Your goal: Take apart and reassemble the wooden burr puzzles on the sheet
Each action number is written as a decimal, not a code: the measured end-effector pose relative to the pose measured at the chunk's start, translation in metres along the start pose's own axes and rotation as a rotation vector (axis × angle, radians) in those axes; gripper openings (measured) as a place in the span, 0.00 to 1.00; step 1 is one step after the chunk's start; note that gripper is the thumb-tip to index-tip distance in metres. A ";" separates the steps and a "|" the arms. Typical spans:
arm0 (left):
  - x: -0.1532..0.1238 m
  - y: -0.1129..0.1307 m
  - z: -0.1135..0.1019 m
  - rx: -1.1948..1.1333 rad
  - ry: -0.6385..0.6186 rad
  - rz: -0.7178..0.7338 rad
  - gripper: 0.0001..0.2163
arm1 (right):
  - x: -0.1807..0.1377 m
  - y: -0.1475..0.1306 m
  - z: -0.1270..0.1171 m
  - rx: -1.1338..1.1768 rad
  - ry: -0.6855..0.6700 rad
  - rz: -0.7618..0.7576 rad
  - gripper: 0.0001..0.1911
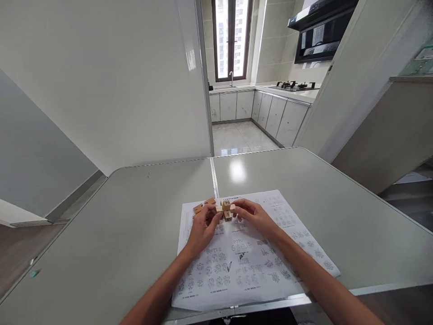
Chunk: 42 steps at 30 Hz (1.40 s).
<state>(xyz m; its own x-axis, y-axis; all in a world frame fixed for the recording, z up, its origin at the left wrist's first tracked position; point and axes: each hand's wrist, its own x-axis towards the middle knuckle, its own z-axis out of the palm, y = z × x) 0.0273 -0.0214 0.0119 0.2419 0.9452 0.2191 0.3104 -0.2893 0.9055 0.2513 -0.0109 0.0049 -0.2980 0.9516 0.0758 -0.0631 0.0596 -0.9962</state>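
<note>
Tan wooden block cluster (226, 206), holding it midway between left hand (204, 228) and right hand (254, 215), both nearly closed, pinching its pale ends above white printed paper (218, 243).

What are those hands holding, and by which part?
A wooden puzzle. The left hand pinches its left end; the right hand has its fingers at the right end, but their grip is too small to tell.
</note>
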 end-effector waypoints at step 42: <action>-0.009 0.012 0.003 -0.022 -0.206 -0.027 0.24 | -0.003 0.007 0.004 0.128 -0.168 -0.037 0.21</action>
<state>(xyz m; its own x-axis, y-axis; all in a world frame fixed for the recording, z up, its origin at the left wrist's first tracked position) 0.0316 -0.0336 0.0203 0.4172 0.9011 0.1178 0.2995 -0.2587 0.9184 0.2482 -0.0141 -0.0019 -0.4471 0.8851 0.1292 -0.1944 0.0449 -0.9799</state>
